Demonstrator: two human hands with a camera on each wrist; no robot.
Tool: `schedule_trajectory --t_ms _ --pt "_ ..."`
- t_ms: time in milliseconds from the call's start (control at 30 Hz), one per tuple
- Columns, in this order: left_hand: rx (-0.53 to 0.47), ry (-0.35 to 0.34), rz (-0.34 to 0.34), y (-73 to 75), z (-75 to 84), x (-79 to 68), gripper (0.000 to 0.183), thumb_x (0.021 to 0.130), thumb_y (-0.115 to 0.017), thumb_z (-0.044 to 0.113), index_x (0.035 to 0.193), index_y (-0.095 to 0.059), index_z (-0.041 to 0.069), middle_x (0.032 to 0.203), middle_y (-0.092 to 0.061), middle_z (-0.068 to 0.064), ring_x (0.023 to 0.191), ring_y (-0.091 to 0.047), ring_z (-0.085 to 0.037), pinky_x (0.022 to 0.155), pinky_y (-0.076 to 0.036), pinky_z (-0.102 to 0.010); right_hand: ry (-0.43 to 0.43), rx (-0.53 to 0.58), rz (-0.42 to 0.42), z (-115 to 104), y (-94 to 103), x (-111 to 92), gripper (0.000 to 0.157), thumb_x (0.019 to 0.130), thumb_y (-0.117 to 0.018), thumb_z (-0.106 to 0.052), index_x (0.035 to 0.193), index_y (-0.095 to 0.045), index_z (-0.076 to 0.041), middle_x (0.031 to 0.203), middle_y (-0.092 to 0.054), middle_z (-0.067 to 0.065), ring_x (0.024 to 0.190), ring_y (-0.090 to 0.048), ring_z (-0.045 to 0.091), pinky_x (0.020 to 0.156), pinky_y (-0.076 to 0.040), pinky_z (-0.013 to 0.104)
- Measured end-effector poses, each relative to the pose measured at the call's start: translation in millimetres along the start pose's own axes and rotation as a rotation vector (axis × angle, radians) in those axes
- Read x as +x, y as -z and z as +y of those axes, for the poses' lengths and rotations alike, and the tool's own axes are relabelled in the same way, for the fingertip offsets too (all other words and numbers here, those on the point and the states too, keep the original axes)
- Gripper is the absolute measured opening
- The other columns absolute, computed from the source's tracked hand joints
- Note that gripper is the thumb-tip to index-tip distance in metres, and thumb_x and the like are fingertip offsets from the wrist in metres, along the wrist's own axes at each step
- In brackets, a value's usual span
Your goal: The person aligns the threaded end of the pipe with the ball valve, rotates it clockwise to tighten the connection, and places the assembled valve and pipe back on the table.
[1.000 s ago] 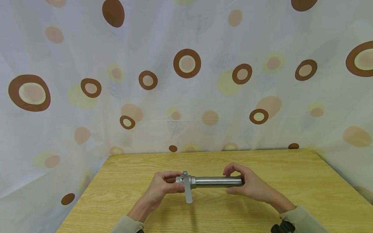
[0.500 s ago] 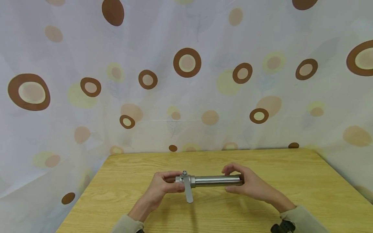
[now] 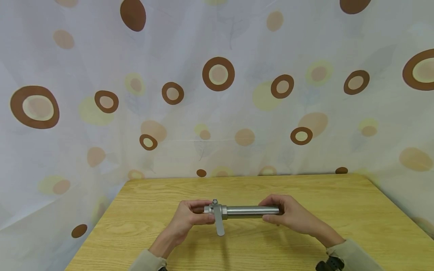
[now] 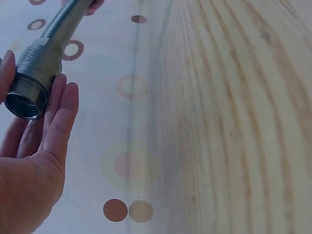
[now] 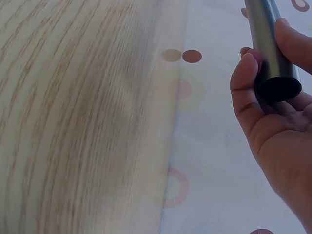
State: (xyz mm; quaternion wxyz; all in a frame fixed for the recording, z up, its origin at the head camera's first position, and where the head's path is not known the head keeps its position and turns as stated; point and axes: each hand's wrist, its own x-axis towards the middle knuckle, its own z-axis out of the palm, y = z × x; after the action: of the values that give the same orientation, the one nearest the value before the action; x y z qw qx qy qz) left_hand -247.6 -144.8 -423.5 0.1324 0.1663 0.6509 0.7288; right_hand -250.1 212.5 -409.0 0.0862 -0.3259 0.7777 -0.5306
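Note:
A metal ball valve (image 3: 222,212) with a flat lever handle (image 3: 219,225) is joined to a straight steel pipe (image 3: 249,210), held level above the table. My left hand (image 3: 184,218) grips the valve's body between thumb and fingers; the left wrist view shows the valve's open threaded end (image 4: 25,101) facing the palm. At the pipe's far end, my right hand (image 3: 289,214) holds the tube, thumb in front and fingers behind. The right wrist view shows the pipe's dark round end (image 5: 279,89) among the curled fingers. The lever points down toward me.
A wood-grain table (image 3: 152,241) lies beneath both hands. Behind it and at both sides hangs a white sheet (image 3: 190,120) printed with brown and tan circles. A dark band (image 3: 330,263) sits at the right wrist.
My right hand's raised fingers have come down onto the pipe. The left hand, valve and lever have stayed almost in place.

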Motion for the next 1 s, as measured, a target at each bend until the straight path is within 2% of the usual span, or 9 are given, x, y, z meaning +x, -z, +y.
schedule_trajectory --t_ms 133,267,333,433,500,567,667,867,1000 --pt "0.008 0.011 0.002 0.6 -0.6 0.9 0.05 0.088 -0.085 0.002 0.133 -0.067 -0.009 0.115 -0.076 -0.019 0.099 -0.076 -0.025 0.092 -0.061 -0.044 -0.01 0.005 -0.007 0.4 1.6 -1.6 0.025 0.103 -0.071 -0.01 0.124 -0.068 0.003 0.1 -0.07 0.013 0.07 -0.058 0.012 0.056 -0.053 0.035" --pt "0.021 0.016 0.0 0.3 -0.7 1.1 0.05 0.088 -0.084 -0.001 0.134 -0.066 -0.011 0.115 -0.076 -0.02 0.096 -0.077 -0.024 0.091 -0.062 -0.044 -0.02 0.012 -0.037 -0.2 5.4 -2.1 0.027 0.104 -0.069 -0.012 0.126 -0.067 0.004 0.103 -0.07 0.016 0.069 -0.058 0.019 0.057 -0.054 0.036" --pt "0.059 0.018 0.001 1.6 -1.1 2.2 0.049 0.087 -0.085 0.0 0.132 -0.068 -0.01 0.114 -0.076 -0.019 0.095 -0.076 -0.024 0.09 -0.062 -0.042 -0.03 0.004 -0.059 0.7 7.7 -1.3 0.028 0.104 -0.07 -0.012 0.127 -0.067 0.004 0.106 -0.07 0.017 0.072 -0.061 0.022 0.06 -0.055 0.037" --pt "0.177 0.016 -0.023 6.8 -2.0 6.2 0.049 0.084 -0.088 0.003 0.129 -0.071 -0.007 0.117 -0.076 -0.016 0.097 -0.075 -0.024 0.089 -0.062 -0.039 -0.065 -0.026 -0.089 2.9 10.8 1.1 0.03 0.103 -0.072 -0.014 0.127 -0.067 0.002 0.111 -0.071 0.015 0.084 -0.067 0.021 0.069 -0.058 0.037" --pt "0.297 0.009 -0.057 10.8 -1.6 10.5 0.048 0.083 -0.091 0.005 0.126 -0.074 -0.004 0.116 -0.077 -0.013 0.097 -0.075 -0.023 0.087 -0.062 -0.037 -0.08 -0.048 -0.107 5.6 12.0 3.6 0.031 0.101 -0.074 -0.014 0.126 -0.068 0.002 0.111 -0.072 0.013 0.093 -0.069 0.02 0.075 -0.06 0.036" --pt "0.417 -0.008 -0.102 13.7 -1.2 14.9 0.046 0.081 -0.092 0.006 0.124 -0.076 0.0 0.114 -0.078 -0.01 0.096 -0.076 -0.023 0.086 -0.062 -0.033 -0.09 -0.07 -0.115 9.3 12.0 6.6 0.03 0.1 -0.075 -0.014 0.125 -0.07 0.002 0.109 -0.073 0.011 0.096 -0.07 0.02 0.078 -0.06 0.034" --pt "0.547 -0.03 -0.156 15.8 -0.7 20.4 0.042 0.079 -0.093 0.004 0.118 -0.079 0.004 0.106 -0.079 -0.005 0.09 -0.076 -0.02 0.08 -0.061 -0.029 -0.087 -0.106 -0.121 17.4 10.6 12.9 0.028 0.098 -0.077 -0.012 0.122 -0.072 0.001 0.106 -0.074 0.01 0.093 -0.069 0.019 0.077 -0.059 0.033" --pt "0.675 -0.049 -0.183 18.5 -7.2 28.6 0.038 0.076 -0.094 0.0 0.111 -0.082 0.008 0.1 -0.079 0.001 0.085 -0.074 -0.015 0.075 -0.06 -0.027 -0.072 -0.147 -0.121 29.6 4.9 22.1 0.025 0.094 -0.081 -0.006 0.116 -0.074 0.002 0.102 -0.074 0.011 0.091 -0.066 0.02 0.073 -0.056 0.032" --pt "0.751 -0.061 -0.169 18.0 -10.6 32.9 0.038 0.073 -0.095 0.001 0.109 -0.083 0.008 0.1 -0.08 0.003 0.087 -0.073 -0.01 0.079 -0.06 -0.027 -0.07 -0.174 -0.132 32.6 4.2 24.2 0.024 0.091 -0.083 -0.007 0.113 -0.075 0.001 0.101 -0.074 0.007 0.094 -0.067 0.021 0.08 -0.055 0.032"
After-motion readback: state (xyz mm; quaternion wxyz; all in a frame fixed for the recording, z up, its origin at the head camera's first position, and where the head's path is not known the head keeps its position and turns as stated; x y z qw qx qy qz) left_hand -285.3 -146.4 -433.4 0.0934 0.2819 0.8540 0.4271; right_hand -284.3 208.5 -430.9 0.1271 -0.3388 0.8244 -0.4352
